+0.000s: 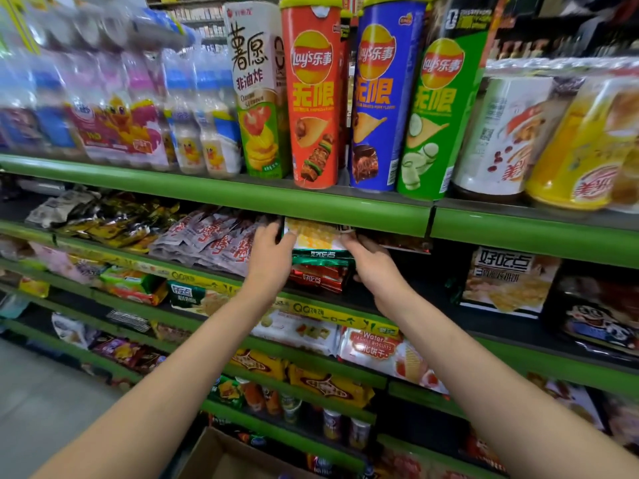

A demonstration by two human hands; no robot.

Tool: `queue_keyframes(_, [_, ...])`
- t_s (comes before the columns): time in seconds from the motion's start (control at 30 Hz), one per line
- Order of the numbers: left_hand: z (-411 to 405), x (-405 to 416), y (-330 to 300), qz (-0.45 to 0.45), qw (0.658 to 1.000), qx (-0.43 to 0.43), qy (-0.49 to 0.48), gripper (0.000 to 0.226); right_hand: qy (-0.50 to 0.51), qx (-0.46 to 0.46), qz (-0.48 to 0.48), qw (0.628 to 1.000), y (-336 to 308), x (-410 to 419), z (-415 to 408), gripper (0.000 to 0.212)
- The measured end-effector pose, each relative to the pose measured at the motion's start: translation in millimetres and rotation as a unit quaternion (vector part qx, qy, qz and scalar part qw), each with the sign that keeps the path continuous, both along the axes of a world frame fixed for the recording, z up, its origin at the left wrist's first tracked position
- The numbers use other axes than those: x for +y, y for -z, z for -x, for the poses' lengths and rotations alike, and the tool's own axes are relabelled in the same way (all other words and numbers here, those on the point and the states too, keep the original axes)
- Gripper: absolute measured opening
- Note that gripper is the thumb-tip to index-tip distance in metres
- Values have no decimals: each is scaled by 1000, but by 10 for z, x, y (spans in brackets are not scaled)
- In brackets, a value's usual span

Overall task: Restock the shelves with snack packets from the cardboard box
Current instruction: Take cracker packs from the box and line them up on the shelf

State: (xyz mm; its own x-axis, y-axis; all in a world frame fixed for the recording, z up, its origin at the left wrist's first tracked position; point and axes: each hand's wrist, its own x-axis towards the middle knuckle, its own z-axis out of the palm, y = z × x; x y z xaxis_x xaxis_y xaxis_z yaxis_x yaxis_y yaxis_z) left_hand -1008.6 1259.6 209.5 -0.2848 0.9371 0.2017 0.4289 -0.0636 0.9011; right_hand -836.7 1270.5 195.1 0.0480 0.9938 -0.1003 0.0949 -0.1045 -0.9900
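Both hands clamp one yellow-and-green plastic snack packet [316,238]: left grip [271,252] on its left edge, right grip [371,261] on its right, green-edged shelf [363,210] just above.

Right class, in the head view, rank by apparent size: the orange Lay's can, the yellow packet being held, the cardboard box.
1. Orange Lay's can
2. Yellow packet, partly hidden
3. Cardboard box, mostly cropped, so unsure

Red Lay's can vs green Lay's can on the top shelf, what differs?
The red can shows grilled skewers; the green can shows cucumber slices. The red can stands left of the blue can, the green can right of it. The red can looks near upright; the green can leans more, though the wide lens may add to that. Both are tall tubes with yellow-green lids and the same logo.
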Motion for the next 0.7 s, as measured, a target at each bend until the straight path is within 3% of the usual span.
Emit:
queue_keyframes(0.1, [-152,-336,144,-32,994,-100,21,33,-16,48,10,999,41,-92,-135,56])
queue_keyframes(0.2, [-287,-507,309,9,979,-196,59,22,-48,137,19,989,108,-171,-406,38])
queue_keyframes(0.3, [-370,-545,438,96,956,-259,102,12,-59,197,16,978,131,-244,-776,37])
queue_keyframes(0.37, [-411,-510,467,104,947,-281,113,20,-59,200,4,978,124,-288,-1023,45])
queue_keyframes(0.5, [-563,-423,398,104,949,-237,179,43,-42,237,6,970,95,-354,-1407,65])
queue_keyframes(0.6, [-773,-422,382,154,936,-158,276,30,-41,215,-7,976,108,-405,-1544,58])
queue_keyframes(0.7, [-952,-418,424,142,930,-160,297,26,-44,197,-5,979,84,-463,-1599,55])
